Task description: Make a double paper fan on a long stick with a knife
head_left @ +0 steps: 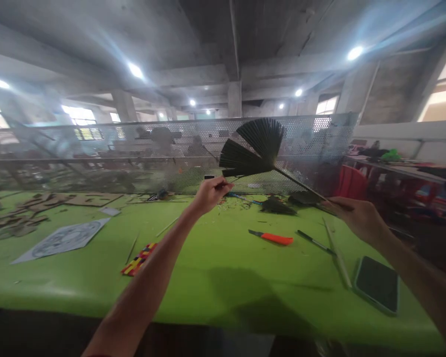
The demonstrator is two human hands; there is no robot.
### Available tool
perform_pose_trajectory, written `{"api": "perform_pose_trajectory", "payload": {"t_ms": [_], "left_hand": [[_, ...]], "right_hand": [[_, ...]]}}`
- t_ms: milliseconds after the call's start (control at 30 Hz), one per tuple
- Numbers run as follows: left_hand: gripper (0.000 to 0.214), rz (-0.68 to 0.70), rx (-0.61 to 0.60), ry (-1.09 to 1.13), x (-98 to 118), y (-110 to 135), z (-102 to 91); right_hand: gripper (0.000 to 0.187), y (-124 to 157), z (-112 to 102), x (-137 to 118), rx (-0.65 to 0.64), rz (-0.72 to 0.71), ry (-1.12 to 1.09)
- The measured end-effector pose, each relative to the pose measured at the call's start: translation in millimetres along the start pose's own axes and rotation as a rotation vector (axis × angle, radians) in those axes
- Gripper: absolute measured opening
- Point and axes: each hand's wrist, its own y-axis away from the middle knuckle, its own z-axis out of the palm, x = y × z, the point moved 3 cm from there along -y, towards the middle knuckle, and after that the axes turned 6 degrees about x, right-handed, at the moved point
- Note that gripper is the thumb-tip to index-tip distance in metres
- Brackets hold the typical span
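A black folding fan [254, 148] is held up above the green table [215, 267], its slats spread in two bunches. My left hand [210, 193] is closed in a pinch on the lower left edge of the slats. Fingers closed, my right hand [357, 215] grips the fan's long thin handle end at the right. Both arms reach out over the table.
On the table lie an orange-handled knife [273, 238], a black pen [315, 242], a bamboo stick [338, 255], a phone [377, 283], a coloured woven strip [139, 259], a printed sheet [65, 239] and cardboard pieces [40, 203]. A perforated metal screen [134, 148] stands behind. Red chairs [351, 182] stand right.
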Motion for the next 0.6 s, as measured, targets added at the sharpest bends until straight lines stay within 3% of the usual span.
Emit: {"api": "perform_pose_trajectory", "payload": {"t_ms": [133, 300, 433, 600], "left_hand": [[0.031, 0.224, -0.009, -0.294, 44, 5, -14.1], [0.037, 0.147, 0.174, -0.135, 59, 21, -26.3], [0.033, 0.091, 0.082, -0.002, 57, 36, -35.3], [0.029, 0.092, -0.075, -0.051, 64, 47, -52.1]], "right_hand": [[0.055, 25, -16, -7, 0.066, 0.064, 0.064], [0.046, 56, -15, -15, 0.101, 0.116, -0.031], [0.038, 72, -12, -26, -0.007, 0.16, -0.01], [0.034, 80, -24, -25, -0.13, 0.191, 0.0]]}}
